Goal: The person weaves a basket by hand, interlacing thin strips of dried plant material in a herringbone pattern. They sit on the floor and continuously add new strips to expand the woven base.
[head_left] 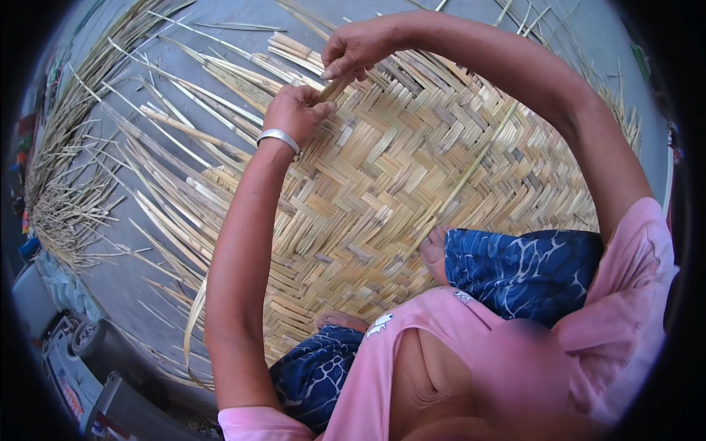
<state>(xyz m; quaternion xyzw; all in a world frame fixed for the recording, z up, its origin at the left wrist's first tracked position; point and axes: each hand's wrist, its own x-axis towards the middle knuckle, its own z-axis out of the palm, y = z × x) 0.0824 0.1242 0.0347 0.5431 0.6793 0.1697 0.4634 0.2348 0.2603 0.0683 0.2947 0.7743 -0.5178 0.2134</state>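
A large woven reed mat (390,169) with a zigzag pattern lies on the floor under me. At its far edge my left hand (296,114), with a silver bangle on the wrist, pinches a flat reed strip (336,88). My right hand (360,50) grips the other end of the same strip, fingers curled. The strip's ends are hidden in my fingers. Loose unwoven reed ends (176,187) fan out from the mat's left and far edges. One long greenish reed (471,169) rests slantwise across the woven part.
A big heap of loose reeds (81,147) curves along the left side of the grey floor (147,287). Grey machinery with a small wheel (88,336) stands at the lower left. My bare foot (435,253) is on the mat. More reeds (544,29) lie at the far right.
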